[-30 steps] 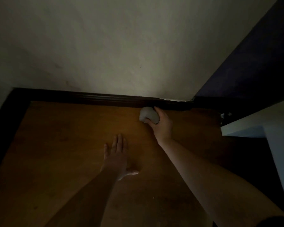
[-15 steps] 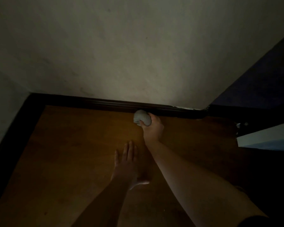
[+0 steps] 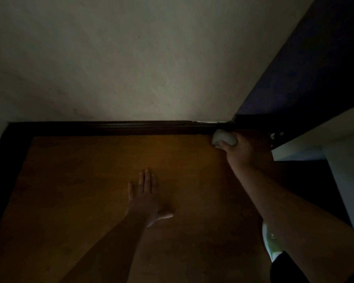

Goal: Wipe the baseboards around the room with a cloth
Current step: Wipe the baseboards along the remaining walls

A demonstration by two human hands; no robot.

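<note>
A dark baseboard runs along the foot of the pale wall, and another stretch goes down the left side. My right hand grips a balled white cloth and holds it against the baseboard near the right corner. My left hand lies flat on the wooden floor, fingers straight and thumb spread, well back from the baseboard.
The orange-brown wooden floor fills the middle. A dark blue wall meets the pale wall at the right corner. White furniture stands at the right. A white-and-green object shows under my right forearm.
My right hand has slid the cloth to the right along the baseboard toward the corner. My left hand stays flat on the floor. The view has shifted.
</note>
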